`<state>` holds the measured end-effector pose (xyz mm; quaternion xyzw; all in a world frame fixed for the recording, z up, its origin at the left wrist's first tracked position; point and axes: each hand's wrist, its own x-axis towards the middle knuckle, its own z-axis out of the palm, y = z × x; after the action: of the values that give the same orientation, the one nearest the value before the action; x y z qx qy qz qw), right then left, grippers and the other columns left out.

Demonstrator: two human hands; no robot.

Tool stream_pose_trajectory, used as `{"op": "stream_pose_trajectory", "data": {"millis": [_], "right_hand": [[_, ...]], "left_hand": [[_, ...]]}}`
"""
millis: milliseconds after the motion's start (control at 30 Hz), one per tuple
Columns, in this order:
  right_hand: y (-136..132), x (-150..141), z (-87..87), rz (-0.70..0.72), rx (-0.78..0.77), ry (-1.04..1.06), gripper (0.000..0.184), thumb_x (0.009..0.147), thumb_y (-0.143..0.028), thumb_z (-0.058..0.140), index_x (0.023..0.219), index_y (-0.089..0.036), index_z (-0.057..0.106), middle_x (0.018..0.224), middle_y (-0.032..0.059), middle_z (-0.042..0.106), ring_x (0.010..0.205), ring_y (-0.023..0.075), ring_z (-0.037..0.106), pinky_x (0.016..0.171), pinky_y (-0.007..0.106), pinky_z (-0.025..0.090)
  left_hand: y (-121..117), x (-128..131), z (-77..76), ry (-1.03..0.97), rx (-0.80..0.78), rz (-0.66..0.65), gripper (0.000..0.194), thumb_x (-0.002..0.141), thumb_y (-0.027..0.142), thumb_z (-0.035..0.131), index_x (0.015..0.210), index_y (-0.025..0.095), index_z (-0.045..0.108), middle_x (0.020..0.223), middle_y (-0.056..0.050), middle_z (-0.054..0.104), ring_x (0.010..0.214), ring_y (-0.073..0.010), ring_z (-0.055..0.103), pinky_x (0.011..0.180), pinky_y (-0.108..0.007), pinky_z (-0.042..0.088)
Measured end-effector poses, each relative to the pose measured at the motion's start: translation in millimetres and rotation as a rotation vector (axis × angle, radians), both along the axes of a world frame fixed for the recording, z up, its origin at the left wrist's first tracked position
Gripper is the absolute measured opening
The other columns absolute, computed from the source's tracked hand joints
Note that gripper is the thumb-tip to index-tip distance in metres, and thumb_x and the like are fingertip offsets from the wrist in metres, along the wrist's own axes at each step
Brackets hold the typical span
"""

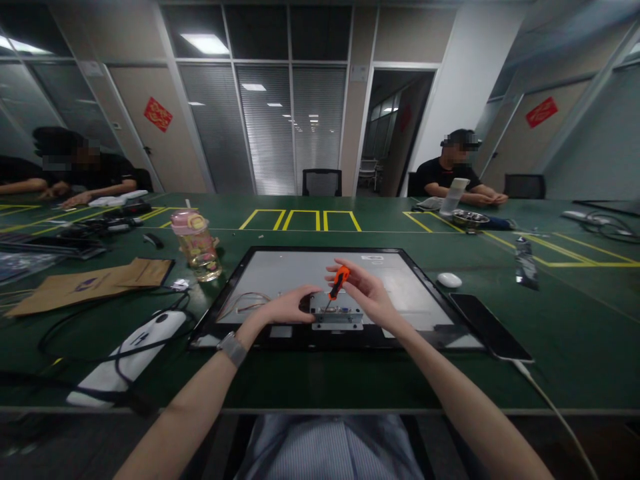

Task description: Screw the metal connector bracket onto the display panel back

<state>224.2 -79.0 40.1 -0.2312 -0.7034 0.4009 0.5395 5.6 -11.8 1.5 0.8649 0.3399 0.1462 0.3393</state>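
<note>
A flat display panel (310, 267) with a black frame lies on the table in front of me, its pale back facing up. At its near edge sits a small metal bracket (337, 319) with connector ports in it. My left hand (287, 307) curls round the bracket's left end, thumb and fingers gripping it. Above the bracket, my right hand (373, 293) holds an orange and black screwdriver (339, 283), tilted, its shaft pointing down at the ports. Thin wires (250, 301) lie on the panel to the left.
Left of the panel stand a pink-lidred bottle (195, 243), a brown paper bag (100, 283) and a white power strip (133, 357) with black cables. To the right lie a phone (493, 327) on a cable and a white mouse (449, 280). Other people sit across the table.
</note>
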Motion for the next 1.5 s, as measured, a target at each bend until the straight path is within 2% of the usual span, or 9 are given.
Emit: {"op": "stream_pose_trajectory", "data": {"millis": [100,233,367,500,1133,1267,1367,1433,1500], "right_hand": [[3.8,0.0,-4.0,-0.122,0.057,0.029,0.039,0.089,-0.026,0.055,0.128,-0.028,0.049,0.111,0.0073,0.062,0.099,0.0215,0.065,0.088,0.043,0.053],[5.5,1.2,-7.6,-0.421,0.178,0.072,0.038,0.086,-0.025,0.059,0.124,-0.027,0.051,0.100,0.0048,0.061,0.082,0.0176,0.068,0.075,0.036,0.058],[3.8,5.6,-4.4,-0.728,0.418,-0.053,0.035,0.080,-0.023,0.066,0.114,-0.024,0.058,0.091,0.0039,0.059,0.072,0.0150,0.063,0.060,0.029,0.056],[2.4,5.7,-1.0,-0.855,0.611,-0.161,0.031,0.080,-0.019,0.065,0.110,-0.023,0.061,0.088,0.0047,0.058,0.069,0.0147,0.057,0.059,0.028,0.053],[7.1,2.7,-9.2,-0.853,0.616,-0.211,0.027,0.082,-0.021,0.063,0.109,-0.023,0.060,0.087,0.0045,0.058,0.068,0.0146,0.056,0.059,0.027,0.052],[7.2,3.1,-9.1,-0.742,0.443,-0.182,0.025,0.085,-0.027,0.058,0.109,-0.024,0.060,0.091,0.0057,0.058,0.071,0.0157,0.057,0.063,0.029,0.052],[8.5,5.3,-4.9,-0.495,0.203,-0.071,0.022,0.091,-0.031,0.047,0.109,-0.023,0.056,0.089,0.0044,0.059,0.074,0.0156,0.059,0.068,0.031,0.052],[10.5,7.3,-1.9,-0.370,0.097,-0.001,0.017,0.090,-0.033,0.048,0.099,-0.022,0.058,0.085,0.0027,0.060,0.079,0.0162,0.060,0.076,0.033,0.051],[12.6,8.8,0.5,-0.357,0.034,0.081,0.016,0.087,-0.036,0.054,0.088,-0.022,0.059,0.081,0.0011,0.058,0.078,0.0158,0.059,0.075,0.031,0.050]], "left_hand": [[0.3,0.0,-0.6,0.002,-0.004,0.010,0.072,0.068,0.033,0.068,0.134,0.020,0.042,0.138,-0.008,0.046,0.123,-0.0256,0.046,0.106,-0.036,0.034],[0.6,-0.1,-0.7,-0.002,-0.010,0.004,0.072,0.067,0.031,0.068,0.134,0.023,0.043,0.137,-0.008,0.047,0.122,-0.0248,0.047,0.105,-0.036,0.035],[0.1,-0.2,0.7,-0.001,-0.012,-0.001,0.072,0.067,0.029,0.067,0.135,0.024,0.042,0.137,-0.007,0.047,0.122,-0.0241,0.047,0.106,-0.036,0.035],[-0.3,0.1,1.1,-0.014,-0.009,-0.015,0.071,0.067,0.028,0.066,0.134,0.023,0.042,0.136,-0.006,0.048,0.121,-0.0226,0.048,0.104,-0.033,0.036],[-0.3,-0.4,1.8,0.035,0.005,0.014,0.073,0.068,0.032,0.066,0.136,0.024,0.041,0.139,-0.007,0.045,0.123,-0.0246,0.046,0.105,-0.036,0.035],[0.8,-0.9,0.1,0.026,-0.004,0.013,0.073,0.068,0.034,0.067,0.135,0.024,0.041,0.138,-0.007,0.046,0.122,-0.0251,0.048,0.104,-0.036,0.037],[0.8,-1.1,0.6,0.021,-0.022,0.010,0.074,0.068,0.035,0.067,0.136,0.024,0.041,0.138,-0.008,0.046,0.122,-0.0257,0.047,0.104,-0.037,0.037],[0.4,-1.1,1.6,0.015,-0.030,0.005,0.073,0.068,0.034,0.067,0.136,0.024,0.040,0.139,-0.008,0.045,0.123,-0.0259,0.047,0.104,-0.038,0.036],[-0.1,-0.9,2.5,0.014,-0.033,0.008,0.073,0.068,0.033,0.067,0.136,0.023,0.041,0.139,-0.008,0.045,0.124,-0.0259,0.046,0.105,-0.037,0.035]]}}
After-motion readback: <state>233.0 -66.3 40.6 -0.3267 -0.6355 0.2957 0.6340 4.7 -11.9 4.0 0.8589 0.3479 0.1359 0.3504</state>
